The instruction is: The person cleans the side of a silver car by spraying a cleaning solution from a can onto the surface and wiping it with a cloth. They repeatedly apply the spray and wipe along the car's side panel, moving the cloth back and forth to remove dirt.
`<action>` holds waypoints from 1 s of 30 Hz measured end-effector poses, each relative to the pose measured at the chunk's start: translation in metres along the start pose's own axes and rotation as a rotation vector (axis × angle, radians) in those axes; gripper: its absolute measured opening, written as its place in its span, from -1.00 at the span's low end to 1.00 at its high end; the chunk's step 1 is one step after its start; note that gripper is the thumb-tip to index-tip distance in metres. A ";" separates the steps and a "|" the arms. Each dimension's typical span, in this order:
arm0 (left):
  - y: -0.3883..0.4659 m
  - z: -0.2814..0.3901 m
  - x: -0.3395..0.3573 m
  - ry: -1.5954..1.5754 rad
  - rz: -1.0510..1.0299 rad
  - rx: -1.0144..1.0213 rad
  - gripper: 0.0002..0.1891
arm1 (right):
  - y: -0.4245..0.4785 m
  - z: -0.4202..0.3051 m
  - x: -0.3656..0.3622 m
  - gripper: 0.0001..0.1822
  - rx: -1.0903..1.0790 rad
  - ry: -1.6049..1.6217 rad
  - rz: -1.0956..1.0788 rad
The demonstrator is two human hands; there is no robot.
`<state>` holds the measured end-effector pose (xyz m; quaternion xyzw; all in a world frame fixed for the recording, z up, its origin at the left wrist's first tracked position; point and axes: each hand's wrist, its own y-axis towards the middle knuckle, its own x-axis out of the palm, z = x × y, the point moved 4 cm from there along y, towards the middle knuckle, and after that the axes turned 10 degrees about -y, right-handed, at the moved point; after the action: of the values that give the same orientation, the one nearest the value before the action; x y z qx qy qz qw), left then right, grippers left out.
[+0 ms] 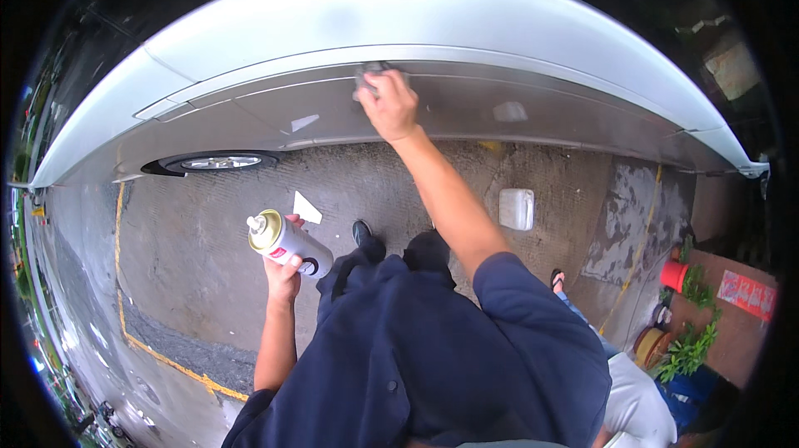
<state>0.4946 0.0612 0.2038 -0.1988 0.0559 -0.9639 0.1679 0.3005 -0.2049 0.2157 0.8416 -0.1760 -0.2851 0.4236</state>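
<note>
A vehicle's long side panel (399, 11) runs across the upper part of the view, pale above a trim strip and grey-brown and glossy below it. My right hand (392, 104) grips a crumpled dark cloth (367, 81) against the lower panel, just under the strip. The cloth is blurred and partly hidden by my fingers. Low on the left, my left hand (284, 276) is wrapped around a spray can (296, 245) with a white nozzle and a gold-coloured top. The can is tilted and bears writing. It is held well away from the panel.
On the concrete (206, 248) are a white plastic jerrycan (515, 209) and a white flat piece (306, 207). A wheel (220, 162) shows at left. Another person (637, 392) is behind me at lower right, near a red bucket (674, 275), a wooden reel (651, 348) and green plants (690, 348).
</note>
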 end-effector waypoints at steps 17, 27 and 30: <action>-0.010 0.007 -0.010 0.005 0.045 0.045 -0.06 | -0.020 0.088 -0.071 -0.81 0.197 -0.264 0.078; -0.010 -0.002 -0.021 -0.044 0.026 0.013 -0.10 | 0.004 -0.006 0.000 -0.76 -0.181 -0.204 -0.137; -0.015 -0.002 -0.023 -0.045 0.024 0.037 -0.09 | -0.009 0.093 -0.075 -0.80 0.233 -0.321 0.019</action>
<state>0.5092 0.0833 0.1961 -0.2165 0.0368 -0.9580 0.1845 0.1842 -0.2167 0.1887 0.8269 -0.2814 -0.3893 0.2923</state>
